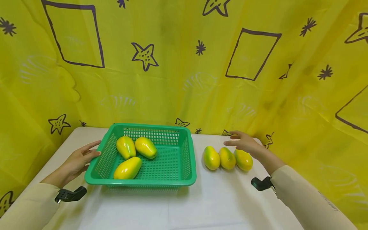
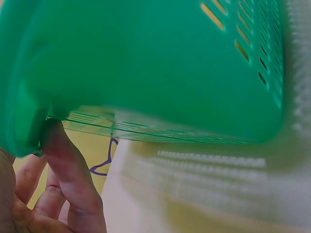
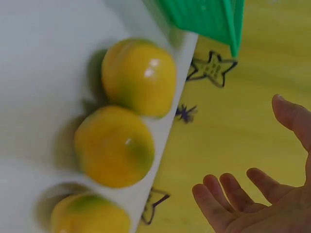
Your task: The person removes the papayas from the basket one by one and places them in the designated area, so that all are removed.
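Note:
A green plastic basket [image 1: 149,182] stands on the table with three yellow-green mangoes inside: two at the back left, one mango [image 1: 127,168] in front of them. My left hand [image 1: 77,162] grips the basket's left rim; the left wrist view has its fingers [image 2: 73,179] right under the lip. To the right of the basket, three more mangoes lie in a row: a left one [image 1: 211,158], a middle one [image 1: 227,158] and a right one [image 1: 243,160]. Just above and behind the right one hovers my right hand [image 1: 245,142], fingers spread and holding nothing.
A white cloth [image 1: 172,210] covers the table. Behind and along both sides hangs a yellow curtain [image 1: 178,86] with drawn stars and frames, close to the table's back edge. Each wrist carries a black camera mount, such as the right mount [image 1: 261,184].

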Demonstrator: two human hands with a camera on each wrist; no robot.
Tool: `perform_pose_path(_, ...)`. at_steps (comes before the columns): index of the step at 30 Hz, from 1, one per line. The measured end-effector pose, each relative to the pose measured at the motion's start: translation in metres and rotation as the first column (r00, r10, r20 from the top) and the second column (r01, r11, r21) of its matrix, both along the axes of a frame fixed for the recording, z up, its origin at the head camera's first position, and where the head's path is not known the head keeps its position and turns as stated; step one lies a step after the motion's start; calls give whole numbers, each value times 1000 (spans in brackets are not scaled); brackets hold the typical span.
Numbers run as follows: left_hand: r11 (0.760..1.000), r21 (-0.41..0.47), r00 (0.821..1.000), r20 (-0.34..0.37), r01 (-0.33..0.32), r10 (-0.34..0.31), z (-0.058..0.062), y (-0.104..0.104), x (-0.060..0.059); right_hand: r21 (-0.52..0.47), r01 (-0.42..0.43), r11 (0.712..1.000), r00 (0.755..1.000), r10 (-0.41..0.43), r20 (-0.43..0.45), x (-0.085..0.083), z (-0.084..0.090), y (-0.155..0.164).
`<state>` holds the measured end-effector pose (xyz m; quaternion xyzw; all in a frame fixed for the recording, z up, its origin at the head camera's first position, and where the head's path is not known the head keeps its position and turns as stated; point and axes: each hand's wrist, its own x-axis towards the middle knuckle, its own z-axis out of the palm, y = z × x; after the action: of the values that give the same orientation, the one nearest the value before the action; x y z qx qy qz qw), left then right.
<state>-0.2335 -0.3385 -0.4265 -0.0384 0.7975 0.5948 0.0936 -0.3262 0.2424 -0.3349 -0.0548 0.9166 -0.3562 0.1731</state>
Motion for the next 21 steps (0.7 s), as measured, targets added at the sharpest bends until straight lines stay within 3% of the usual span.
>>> perform_pose_path(10,1000,11,1000,-9,-6,6,-1,-3,2,-12,-98,995,992,97,-83,-4,23,-77)
perform_pose_path(21,1000,21,1000,-14,-4,4,-1,-1,0,-29,-222,975,964,215,-158,-9,34,-159)
